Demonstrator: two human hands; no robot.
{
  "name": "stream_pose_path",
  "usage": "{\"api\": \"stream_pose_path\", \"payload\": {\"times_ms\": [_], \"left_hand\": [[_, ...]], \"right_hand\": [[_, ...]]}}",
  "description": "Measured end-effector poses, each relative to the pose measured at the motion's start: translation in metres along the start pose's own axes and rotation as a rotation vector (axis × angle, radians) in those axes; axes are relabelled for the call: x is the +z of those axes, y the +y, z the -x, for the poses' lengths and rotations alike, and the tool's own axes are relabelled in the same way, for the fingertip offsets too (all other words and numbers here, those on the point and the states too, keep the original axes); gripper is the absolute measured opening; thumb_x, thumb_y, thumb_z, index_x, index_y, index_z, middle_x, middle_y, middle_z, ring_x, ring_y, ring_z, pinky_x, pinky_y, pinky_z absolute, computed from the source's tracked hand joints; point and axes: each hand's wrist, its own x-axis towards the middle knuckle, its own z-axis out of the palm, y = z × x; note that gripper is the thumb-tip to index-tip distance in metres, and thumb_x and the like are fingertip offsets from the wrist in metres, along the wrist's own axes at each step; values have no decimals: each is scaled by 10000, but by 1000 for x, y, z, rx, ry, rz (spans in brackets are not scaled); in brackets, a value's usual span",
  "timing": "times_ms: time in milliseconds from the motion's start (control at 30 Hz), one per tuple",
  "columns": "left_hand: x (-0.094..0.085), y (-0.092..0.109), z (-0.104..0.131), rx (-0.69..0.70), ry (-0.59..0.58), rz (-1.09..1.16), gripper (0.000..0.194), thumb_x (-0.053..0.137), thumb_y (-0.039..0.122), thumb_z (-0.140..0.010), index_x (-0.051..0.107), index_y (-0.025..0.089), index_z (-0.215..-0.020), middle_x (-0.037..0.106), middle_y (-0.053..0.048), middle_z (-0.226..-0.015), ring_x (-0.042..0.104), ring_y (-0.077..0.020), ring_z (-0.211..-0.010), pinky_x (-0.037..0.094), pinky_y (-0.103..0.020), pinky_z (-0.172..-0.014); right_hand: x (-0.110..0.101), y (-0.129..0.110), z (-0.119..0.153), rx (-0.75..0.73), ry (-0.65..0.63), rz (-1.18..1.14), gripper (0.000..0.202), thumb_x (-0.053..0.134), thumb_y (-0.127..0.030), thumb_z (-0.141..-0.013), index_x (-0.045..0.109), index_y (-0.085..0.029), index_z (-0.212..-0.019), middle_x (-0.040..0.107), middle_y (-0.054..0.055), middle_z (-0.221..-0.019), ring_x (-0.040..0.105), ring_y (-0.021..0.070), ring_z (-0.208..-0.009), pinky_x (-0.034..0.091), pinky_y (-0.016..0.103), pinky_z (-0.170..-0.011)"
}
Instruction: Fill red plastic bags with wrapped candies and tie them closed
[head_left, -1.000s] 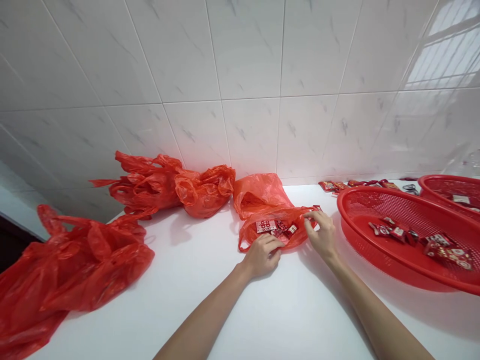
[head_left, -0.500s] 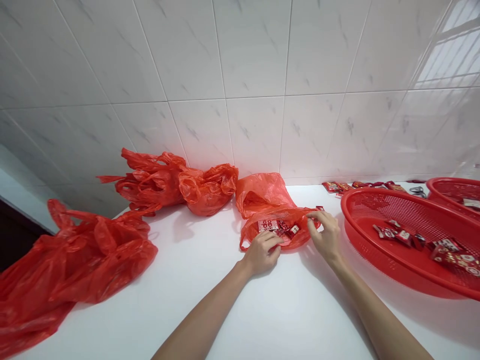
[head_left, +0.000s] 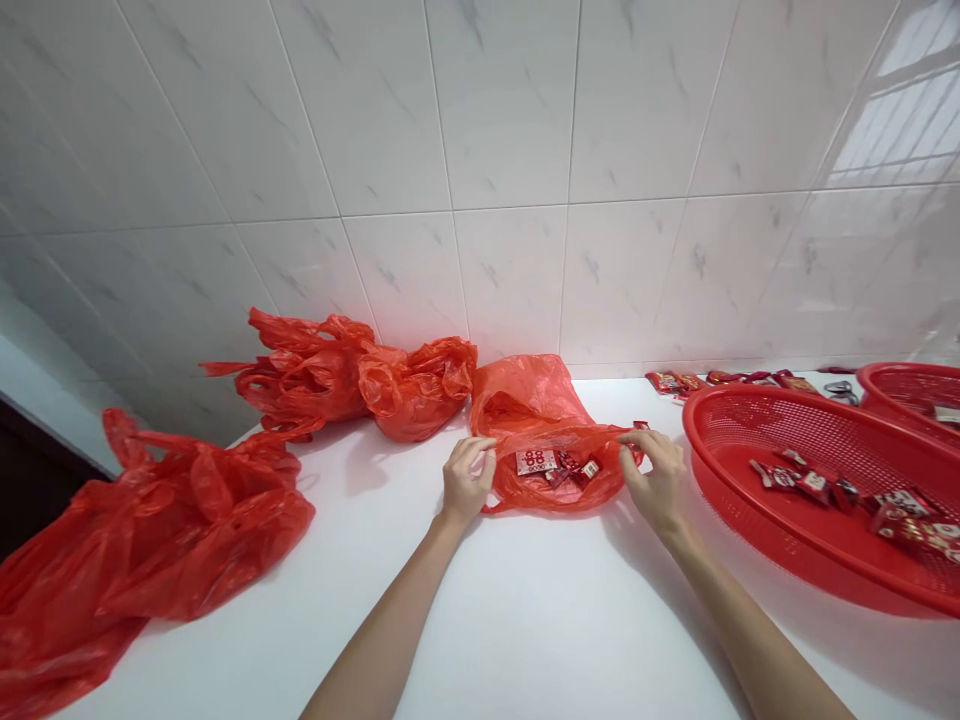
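Note:
A red plastic bag point(head_left: 555, 498) lies with its mouth spread open in front of me. Inside it are several small red packets and a pink-and-red printed packet point(head_left: 535, 461). My left hand point(head_left: 466, 480) pinches the left edge of the bag's mouth between thumb and fingers. At the opposite side my right hand point(head_left: 655, 472) has the right edge pinched in its fingertips. Another red bag point(head_left: 525, 385) lies flat just behind, against the tiled wall.
Bunched red bags point(head_left: 420, 390) stand along the wall, and a large crumpled one point(head_left: 172, 530) lies at the left. A red basket point(head_left: 787, 545) holding packets stands right, with a second basket point(head_left: 911, 385) behind. Loose packets point(head_left: 679, 382) line the wall.
My left hand has moved left from the bag's front rim to its left edge and now grips there. My right hand stays at the right edge, and the bag's mouth is stretched wider.

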Motion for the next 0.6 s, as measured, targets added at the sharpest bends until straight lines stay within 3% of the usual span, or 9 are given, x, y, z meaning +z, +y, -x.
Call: {"api": "stream_pose_path", "payload": {"times_ms": [333,500,600], "left_hand": [[0,-22,-3,-623,113,171,241,549,398,-778,624,196,-672,675,-31,-703,638,-196,-737,506,-301,-721],[1,-18,-4,-676,-40,244,401,480,516,-800,614,183,-623,651,-40,-634,600,-183,-626,477,-284,-600],[1,-12,-2,-665,-156,265,436,550,563,-773,562,189,-550,585,-6,-551,546,-163,-576,441,-271,-579]], "right_hand": [[-2,1,0,24,-25,-5,145,518,-170,-864,635,-240,-817,711,11,-793,637,217,-772,402,350,-741],[1,-1,3,-13,-37,-26,132,524,-173,-880,631,-231,-831,715,12,-809,635,207,-757,399,350,-749],[6,-7,9,-38,-95,-38,133,517,-180,-898,632,-228,-851,716,25,-840,640,213,-795,392,351,-749]]}}
